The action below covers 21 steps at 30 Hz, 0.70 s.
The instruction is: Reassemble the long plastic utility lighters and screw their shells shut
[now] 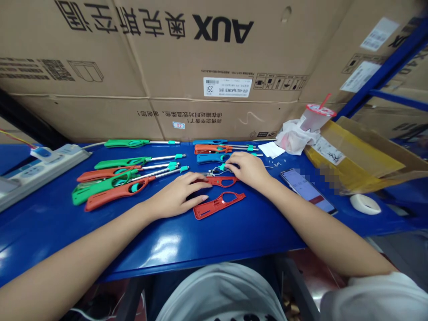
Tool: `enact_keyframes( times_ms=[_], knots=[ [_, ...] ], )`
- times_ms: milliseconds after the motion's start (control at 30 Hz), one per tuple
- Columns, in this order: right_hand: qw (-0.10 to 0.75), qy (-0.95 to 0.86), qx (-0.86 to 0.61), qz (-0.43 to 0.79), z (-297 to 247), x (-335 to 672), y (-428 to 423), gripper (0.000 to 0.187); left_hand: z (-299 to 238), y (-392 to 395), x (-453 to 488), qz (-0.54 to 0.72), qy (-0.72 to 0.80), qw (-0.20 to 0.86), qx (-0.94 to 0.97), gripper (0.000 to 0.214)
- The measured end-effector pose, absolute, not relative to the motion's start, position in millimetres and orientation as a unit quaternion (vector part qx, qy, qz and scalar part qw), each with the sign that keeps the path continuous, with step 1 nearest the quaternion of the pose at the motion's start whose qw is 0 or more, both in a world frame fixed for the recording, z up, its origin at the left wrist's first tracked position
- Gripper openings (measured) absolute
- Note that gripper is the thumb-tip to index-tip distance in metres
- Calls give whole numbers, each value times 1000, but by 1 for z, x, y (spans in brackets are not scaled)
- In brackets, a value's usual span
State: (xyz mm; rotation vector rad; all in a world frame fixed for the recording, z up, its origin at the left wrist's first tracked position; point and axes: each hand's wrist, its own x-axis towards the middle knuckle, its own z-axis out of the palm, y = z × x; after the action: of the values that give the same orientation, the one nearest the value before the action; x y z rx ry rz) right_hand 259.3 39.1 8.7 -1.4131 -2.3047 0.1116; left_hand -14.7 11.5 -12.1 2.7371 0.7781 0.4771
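Observation:
My left hand [179, 194] lies on the table with thumb and fingers apart. Its fingertips rest on the left end of a red lighter handle half [222, 181], part of which they hide. Just above this handle, my right hand [249, 168] pinches a small teal plastic part [221, 167] with thin wires beside it. In front of both hands lies a second red handle shell [219, 206], its hollow inside facing up. Behind my right hand are a blue lighter [212, 158] and an orange lighter [212, 149].
Several green and orange long-necked lighters [117, 192] lie at left, near a power strip [43, 171]. At right are a phone [307, 189], a tape roll [365, 203], a yellow-taped carton [357, 156] and a drink cup [316, 118]. A large cardboard box [167, 67] stands behind.

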Motion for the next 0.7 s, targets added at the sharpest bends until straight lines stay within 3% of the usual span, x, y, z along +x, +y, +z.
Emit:
enact_keyframes(
  times_ms=[167, 300, 467, 600, 700],
  knots=[
    [336, -770, -537, 71, 14, 266, 36, 22, -12, 12, -15, 165, 296, 136, 931, 45],
    [361, -771, -505, 143, 16, 268, 29, 24, -15, 12, -15, 156, 308, 144, 927, 51],
    [255, -853, -384, 244, 19, 276, 19, 17, -15, 12, -14, 165, 313, 151, 923, 46],
    [155, -890, -385, 187, 16, 282, 17, 19, -6, 8, -14, 210, 304, 138, 919, 35],
    [153, -891, -395, 163, 14, 285, 19, 19, 2, -1, -12, 191, 286, 127, 930, 42]
  ],
)
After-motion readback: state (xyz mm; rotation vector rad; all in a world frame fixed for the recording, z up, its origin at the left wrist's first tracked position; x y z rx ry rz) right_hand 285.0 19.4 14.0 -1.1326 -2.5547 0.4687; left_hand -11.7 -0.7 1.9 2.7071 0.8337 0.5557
